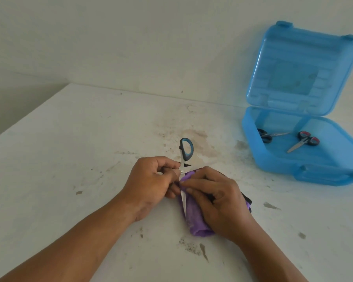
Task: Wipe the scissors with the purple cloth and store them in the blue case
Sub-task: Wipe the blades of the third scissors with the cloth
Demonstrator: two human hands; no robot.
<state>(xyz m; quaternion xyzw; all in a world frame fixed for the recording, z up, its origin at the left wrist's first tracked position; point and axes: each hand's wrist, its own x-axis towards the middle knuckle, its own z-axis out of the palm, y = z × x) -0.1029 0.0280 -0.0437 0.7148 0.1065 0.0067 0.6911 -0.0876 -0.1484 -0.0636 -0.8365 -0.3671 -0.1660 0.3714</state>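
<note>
A pair of scissors with a black and blue handle stands spread open at the table's middle. My left hand pinches it near the pivot. One blade points down toward me across the purple cloth. My right hand holds the cloth and presses a fold of it against that blade with fingertips and thumb. The second handle is hidden behind my right hand. The blue case lies open at the right, its lid upright.
Inside the case lie two small scissors, one with black handles and one with red and black handles. The white table is stained and scuffed. Its left edge runs diagonally, and a pale wall rises behind.
</note>
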